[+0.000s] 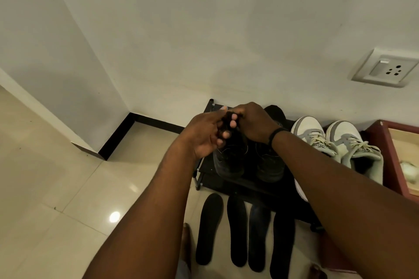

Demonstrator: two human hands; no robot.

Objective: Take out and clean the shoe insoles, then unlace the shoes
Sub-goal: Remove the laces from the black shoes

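Observation:
Two black shoes point(229, 161) point(271, 165) stand side by side on a low black rack point(247, 184). My left hand point(204, 133) and my right hand point(254, 124) meet above the left black shoe, fingers curled round a dark bundle, apparently its black lace point(227, 119). Several black insoles point(209, 229) lie in a row on the tiled floor in front of the rack. A pair of grey-and-white sneakers point(317, 138) point(356, 149), laced with pale laces, stands on the rack to the right.
A white wall rises right behind the rack, with a socket plate point(385, 68) at the upper right. A red-framed box point(399, 156) stands at the far right. Glossy beige floor tiles point(79, 199) spread to the left. A bare foot point(187, 238) shows by the insoles.

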